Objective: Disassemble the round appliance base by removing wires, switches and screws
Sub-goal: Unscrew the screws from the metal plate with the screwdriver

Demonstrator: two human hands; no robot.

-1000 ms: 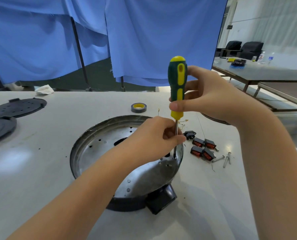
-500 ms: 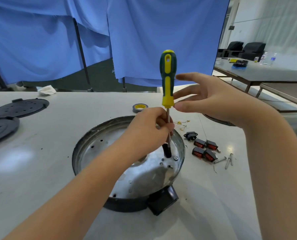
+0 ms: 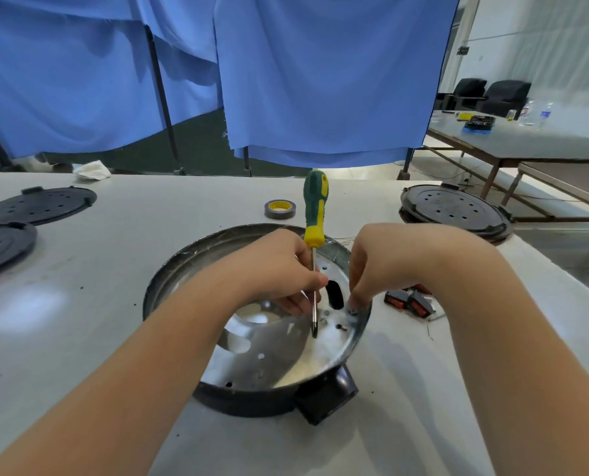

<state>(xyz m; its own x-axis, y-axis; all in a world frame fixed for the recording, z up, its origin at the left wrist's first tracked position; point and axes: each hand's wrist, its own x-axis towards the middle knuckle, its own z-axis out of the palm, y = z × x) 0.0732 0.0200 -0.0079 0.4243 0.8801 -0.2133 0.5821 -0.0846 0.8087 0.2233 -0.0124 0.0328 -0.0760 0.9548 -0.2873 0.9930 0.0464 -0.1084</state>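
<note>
My left hand (image 3: 282, 273) pinches the upright screwdriver (image 3: 315, 235) by its shaft, tip down on the round appliance base (image 3: 183, 280) on the table (image 3: 97, 269), while my right hand (image 3: 382, 266) just right has fingers (image 3: 354, 300) curled down on a loose screw (image 3: 353, 312) at the right rim, grip unclear.

The round base (image 3: 251, 338) lies flat on the counter, open side up: a shiny metal pan pierced with holes, a dark outer rim and a black block sticking out at its 5 o'clock edge. A dark oval slot (image 3: 334, 294) sits near its 2 o'clock side, with small screws (image 3: 340, 326) just below it. At 3 o'clock from the base, on the counter, lie the removed switches (image 3: 410, 302), black with red faces, bunched together.
</note>
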